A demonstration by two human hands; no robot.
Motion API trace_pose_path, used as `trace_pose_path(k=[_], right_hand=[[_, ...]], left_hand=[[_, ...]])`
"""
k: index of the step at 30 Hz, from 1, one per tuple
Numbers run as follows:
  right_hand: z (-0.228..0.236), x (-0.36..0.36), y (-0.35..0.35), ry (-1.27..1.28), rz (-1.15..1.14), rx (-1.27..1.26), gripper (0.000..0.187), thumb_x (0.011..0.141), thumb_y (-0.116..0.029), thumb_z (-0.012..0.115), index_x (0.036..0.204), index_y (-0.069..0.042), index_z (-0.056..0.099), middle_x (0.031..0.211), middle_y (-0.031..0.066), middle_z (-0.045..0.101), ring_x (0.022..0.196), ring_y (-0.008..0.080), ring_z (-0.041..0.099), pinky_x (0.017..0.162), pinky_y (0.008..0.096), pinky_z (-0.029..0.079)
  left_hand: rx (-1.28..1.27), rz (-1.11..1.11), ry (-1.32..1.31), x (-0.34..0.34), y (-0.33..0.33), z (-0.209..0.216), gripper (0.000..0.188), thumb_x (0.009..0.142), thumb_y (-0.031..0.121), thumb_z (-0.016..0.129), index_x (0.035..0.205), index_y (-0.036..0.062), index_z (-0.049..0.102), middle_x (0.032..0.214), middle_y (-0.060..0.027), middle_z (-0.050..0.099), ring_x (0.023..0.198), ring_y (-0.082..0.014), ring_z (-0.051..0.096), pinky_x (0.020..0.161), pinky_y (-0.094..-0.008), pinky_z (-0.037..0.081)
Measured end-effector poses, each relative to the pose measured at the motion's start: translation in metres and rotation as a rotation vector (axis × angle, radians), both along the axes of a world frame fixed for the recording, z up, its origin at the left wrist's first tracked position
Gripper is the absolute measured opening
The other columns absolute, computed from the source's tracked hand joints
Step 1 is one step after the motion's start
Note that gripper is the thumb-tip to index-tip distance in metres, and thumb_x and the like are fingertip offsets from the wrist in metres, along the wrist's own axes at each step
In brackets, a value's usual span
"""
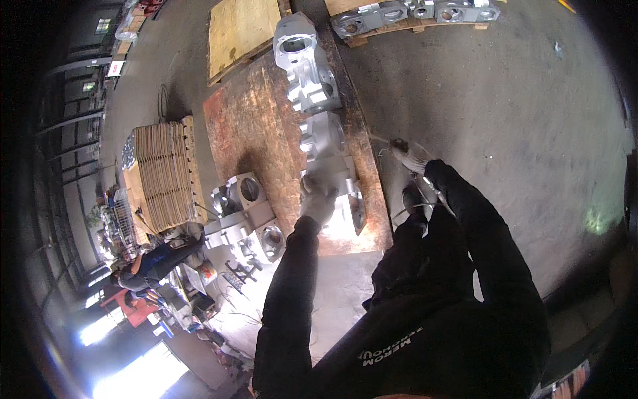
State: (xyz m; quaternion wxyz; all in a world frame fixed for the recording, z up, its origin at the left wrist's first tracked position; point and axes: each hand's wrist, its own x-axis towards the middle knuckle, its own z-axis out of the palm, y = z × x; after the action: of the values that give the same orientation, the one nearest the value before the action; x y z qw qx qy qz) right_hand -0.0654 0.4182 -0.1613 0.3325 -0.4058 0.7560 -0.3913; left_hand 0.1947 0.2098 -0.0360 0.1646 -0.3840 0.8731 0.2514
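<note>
Silver-grey metal castings with round bores stand in a row along a worn, rust-brown work table (256, 110). My gloved left hand (318, 202) rests on the nearest casting (344, 209), its fingers curled at the casting's left side. Part of that casting is blurred and hidden by the hand. To the right, just off the table edge, my gloved right hand (413, 157) is closed around a hand tool (399, 143) with a thin, pale tip pointing toward the table. A thin hose or cable (435, 193) hangs below that hand. The tool's exact kind is not clear.
More castings (244, 223) stand left of the table, and others lie on a pallet (425, 25) at the far right. A plywood-topped pallet (242, 33) and a stack of brown sheets (163, 176) lie beyond. A co-worker (159, 263) is at the left.
</note>
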Motion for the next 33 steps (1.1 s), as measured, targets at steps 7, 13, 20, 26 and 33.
trace_pose_path(k=[7, 13, 20, 26, 33], right_hand=[[0.034, -0.004, 0.019, -0.669, -0.361, 0.27, 0.042, 0.093, -0.05, 0.051, 0.088, -0.009, 0.058, 0.072, 0.0025, 0.057, 0.061, 0.0107, 0.054, 0.052, 0.0283, 0.044], [0.052, 0.001, -0.017, -1.019, -0.547, 0.296, 0.046, 0.089, -0.053, 0.058, 0.08, -0.008, 0.057, 0.057, 0.0011, 0.05, 0.043, 0.0112, 0.046, 0.039, 0.03, 0.039], [0.023, -0.024, -0.022, -1.182, -0.401, 0.271, 0.044, 0.092, -0.05, 0.054, 0.084, -0.007, 0.053, 0.055, 0.0025, 0.046, 0.041, 0.0137, 0.043, 0.038, 0.0305, 0.034], [0.022, -0.016, -0.025, -1.12, -0.464, 0.24, 0.041, 0.092, -0.047, 0.056, 0.085, -0.007, 0.055, 0.056, 0.0022, 0.048, 0.043, 0.0122, 0.045, 0.038, 0.0314, 0.035], [-0.023, -0.024, -0.002, -0.91, -0.563, 0.288, 0.043, 0.09, -0.053, 0.056, 0.081, -0.012, 0.059, 0.056, -0.0026, 0.049, 0.042, 0.0079, 0.044, 0.038, 0.026, 0.037]], left_hand=[[0.008, 0.082, -0.054, -0.003, 0.001, 0.016, 0.103, 0.088, 0.06, 0.051, 0.145, -0.0084, -0.001, 0.15, -0.0322, 0.008, 0.133, -0.0477, 0.029, 0.11, -0.046, 0.03], [0.016, 0.104, 0.001, -0.001, 0.006, 0.021, 0.101, 0.087, 0.059, 0.052, 0.144, -0.0093, 0.002, 0.147, -0.0342, 0.014, 0.132, -0.0474, 0.031, 0.109, -0.045, 0.031], [-0.003, 0.049, 0.023, 0.01, 0.002, 0.008, 0.101, 0.087, 0.058, 0.053, 0.144, -0.009, 0.003, 0.144, -0.0348, 0.023, 0.132, -0.047, 0.031, 0.108, -0.0444, 0.032], [0.031, 0.078, 0.028, 0.009, 0.006, 0.012, 0.104, 0.084, 0.057, 0.06, 0.143, -0.008, 0.003, 0.142, -0.0318, 0.03, 0.131, -0.0412, 0.036, 0.106, -0.043, 0.034], [0.068, 0.207, 0.07, -0.014, 0.014, 0.037, 0.099, 0.083, 0.053, 0.065, 0.141, -0.0053, 0.009, 0.133, -0.0244, 0.043, 0.123, -0.0339, 0.046, 0.1, -0.0404, 0.04]])
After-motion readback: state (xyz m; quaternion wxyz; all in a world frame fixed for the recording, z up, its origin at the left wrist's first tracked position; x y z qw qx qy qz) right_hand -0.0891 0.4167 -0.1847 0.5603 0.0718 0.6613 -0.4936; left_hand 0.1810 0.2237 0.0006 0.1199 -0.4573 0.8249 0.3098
